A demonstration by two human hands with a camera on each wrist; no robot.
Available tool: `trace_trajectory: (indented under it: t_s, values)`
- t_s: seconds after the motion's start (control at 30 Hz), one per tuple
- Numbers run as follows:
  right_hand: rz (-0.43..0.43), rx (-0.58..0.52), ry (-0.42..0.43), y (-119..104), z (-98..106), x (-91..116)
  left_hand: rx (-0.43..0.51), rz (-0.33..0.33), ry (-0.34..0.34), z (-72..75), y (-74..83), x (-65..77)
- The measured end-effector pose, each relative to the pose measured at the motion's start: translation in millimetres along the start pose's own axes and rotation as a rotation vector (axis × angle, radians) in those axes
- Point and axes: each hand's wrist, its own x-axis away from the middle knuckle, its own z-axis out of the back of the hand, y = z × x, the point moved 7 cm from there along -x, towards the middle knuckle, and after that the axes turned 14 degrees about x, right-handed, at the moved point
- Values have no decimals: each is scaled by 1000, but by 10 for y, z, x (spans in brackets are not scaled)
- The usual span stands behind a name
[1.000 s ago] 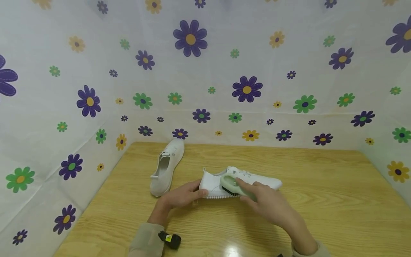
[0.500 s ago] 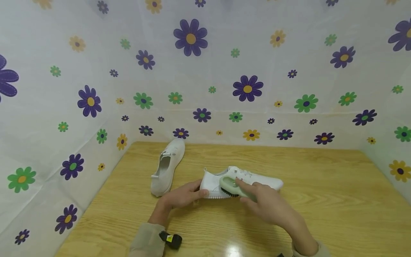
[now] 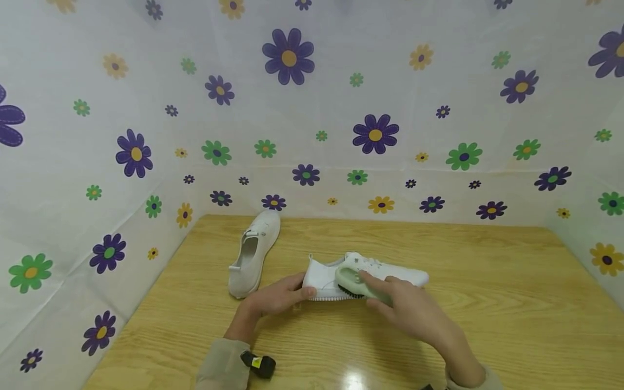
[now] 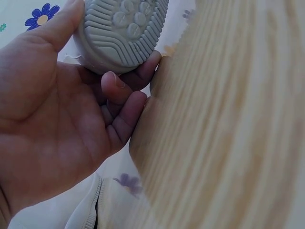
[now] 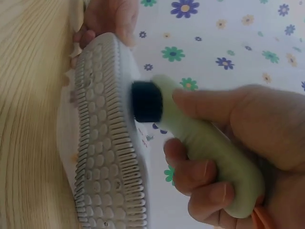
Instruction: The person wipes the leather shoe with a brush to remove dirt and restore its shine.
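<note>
A white lace-up shoe (image 3: 322, 275) is tipped so that its ridged sole (image 5: 102, 124) faces me, toe to the right. My left hand (image 3: 280, 295) grips its heel, thumb on the near side; in the left wrist view the fingers curl under the heel end of the sole (image 4: 126, 33). My right hand (image 3: 409, 309) holds a pale green brush (image 3: 348, 277) by its handle. The brush's dark bristles (image 5: 147, 101) touch the shoe's side just above the sole edge. In the right wrist view, fingers wrap the handle and the thumb presses near the brush head.
A second white shoe (image 3: 253, 254) stands on the wooden table (image 3: 487, 303) to the left, behind my left hand. White cloth with printed flowers (image 3: 312, 108) encloses the back and sides of the table. A black strap device (image 3: 260, 364) is on my left wrist.
The brush and right hand shift only very slightly along the shoe's side. The left hand and both shoes stay essentially in place.
</note>
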Motion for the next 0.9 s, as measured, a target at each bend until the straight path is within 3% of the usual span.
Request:
trace_trajectory:
  t_s: [0.9]
  values:
    - [-10, 35, 7, 13, -9, -6, 1, 9, 16, 3, -1, 8]
